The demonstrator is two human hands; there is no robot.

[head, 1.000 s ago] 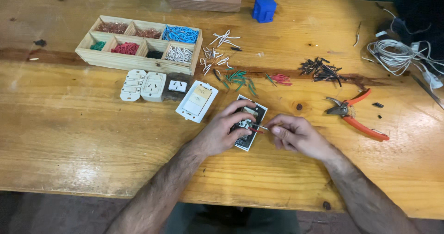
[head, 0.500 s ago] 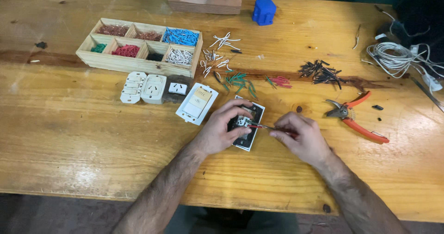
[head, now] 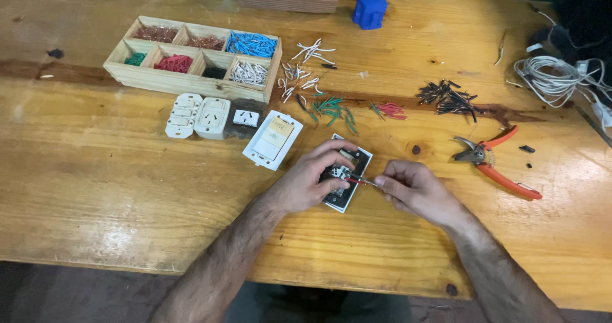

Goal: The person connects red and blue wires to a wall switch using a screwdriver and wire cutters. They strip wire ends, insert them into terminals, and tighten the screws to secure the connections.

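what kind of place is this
Probably an electrical workbench or hobby workshop: a wooden table with a compartment tray of sorted wire bits, orange-handled pliers, and wall sockets laid out beside the hands.

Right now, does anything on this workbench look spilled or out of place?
Yes. Short wire pieces lie loose on the table beside the wooden tray: white, green, red and black heaps, though like colours sit sorted in its compartments. Nothing looks damaged.
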